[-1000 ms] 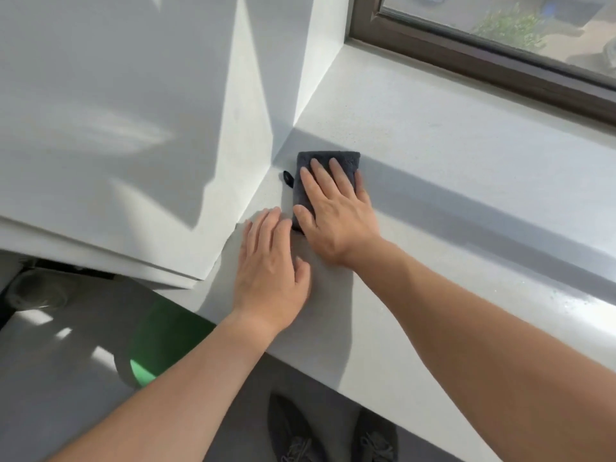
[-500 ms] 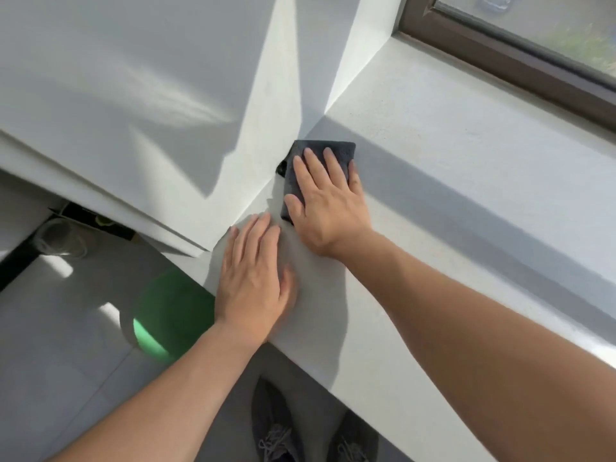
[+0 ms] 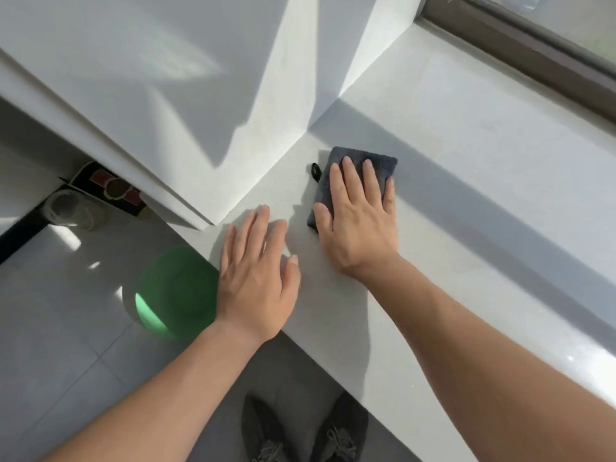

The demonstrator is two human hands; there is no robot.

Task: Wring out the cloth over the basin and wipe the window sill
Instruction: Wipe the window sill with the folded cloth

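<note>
A folded dark grey cloth (image 3: 384,166) with a small black loop lies flat on the white window sill (image 3: 473,155), a short way out from the left corner. My right hand (image 3: 358,225) lies flat on top of it, fingers spread, pressing it to the sill and covering most of it. My left hand (image 3: 256,275) rests palm down on the sill's front left corner, holding nothing. The green basin (image 3: 173,288) stands on the floor below that corner, partly hidden by my left hand.
A white wall face (image 3: 166,95) rises left of the sill. The dark window frame (image 3: 516,51) runs along the sill's far edge. On the tiled floor are a clear jar (image 3: 73,208) and my dark shoes (image 3: 300,431).
My right hand has slid the cloth away from the corner wall, toward the right. My left hand stays on the sill's front corner. The camera has shifted.
</note>
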